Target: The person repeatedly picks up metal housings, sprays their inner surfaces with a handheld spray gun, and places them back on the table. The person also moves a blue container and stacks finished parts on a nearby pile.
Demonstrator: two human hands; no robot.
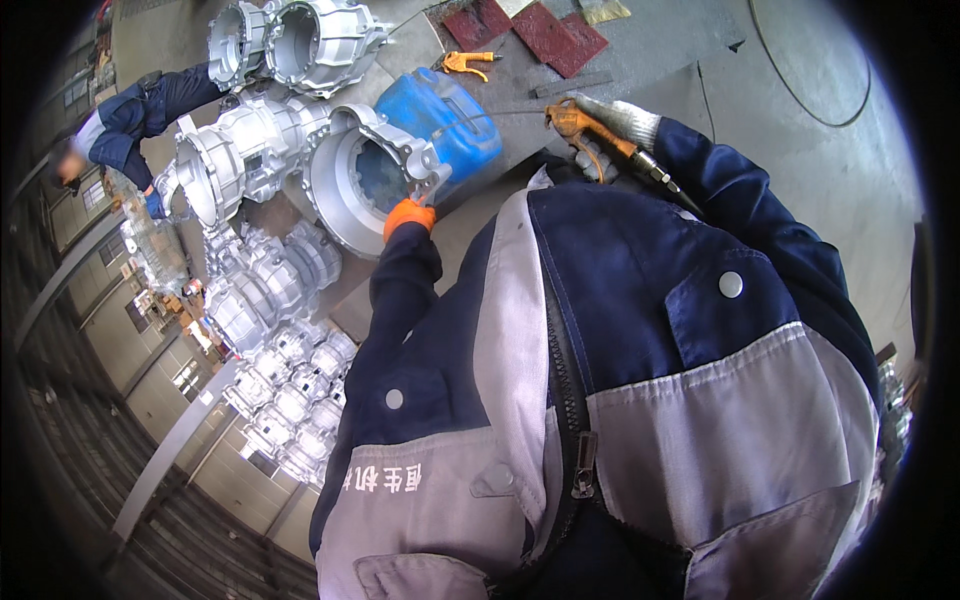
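Note:
My left hand [408, 216], in an orange glove, grips the rim of a large silver metal housing [362, 180] that lies on its side with its round opening toward me. My right hand [612, 126], in a grey knit glove, is closed around an orange air blow gun [577, 122]. The gun's thin nozzle points left toward the housing, and a dark hose [662, 178] trails back from it along my sleeve. Right behind the housing stands a blue plastic canister [452, 118]. My jacket fills the lower half of the view.
Several more silver housings [250, 150] crowd the grey worktable [640, 50], and others are stacked lower left [285, 390]. A second orange blow gun [466, 62] and red pads [545, 32] lie at the back. A co-worker in blue [135, 118] bends over at the left.

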